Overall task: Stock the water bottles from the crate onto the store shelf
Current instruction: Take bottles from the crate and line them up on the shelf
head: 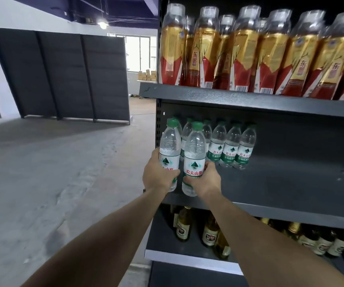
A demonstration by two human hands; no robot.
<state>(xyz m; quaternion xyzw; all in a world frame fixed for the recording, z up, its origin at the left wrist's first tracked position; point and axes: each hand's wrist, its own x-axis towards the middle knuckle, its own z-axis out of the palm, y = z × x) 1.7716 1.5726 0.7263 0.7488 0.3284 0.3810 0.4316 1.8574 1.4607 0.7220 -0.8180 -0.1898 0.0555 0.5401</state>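
My left hand (pixel 157 175) grips one clear water bottle (pixel 169 146) with a green cap by its lower half. My right hand (pixel 205 180) grips a second water bottle (pixel 195 150) the same way. Both bottles are upright, side by side, at the left front of the dark middle shelf (pixel 281 187). Several stocked water bottles (pixel 232 146) stand in rows at the back left of that shelf. The crate is out of sight.
The top shelf (pixel 250 100) carries several red-and-gold drink bottles (pixel 239 52). Brown glass bottles (pixel 184 225) fill the shelf below. The shelf's perforated upright (pixel 158 125) is just left of the bottles. Grey concrete floor (pixel 53 172) and a dark panel unit (pixel 63 73) lie to the left.
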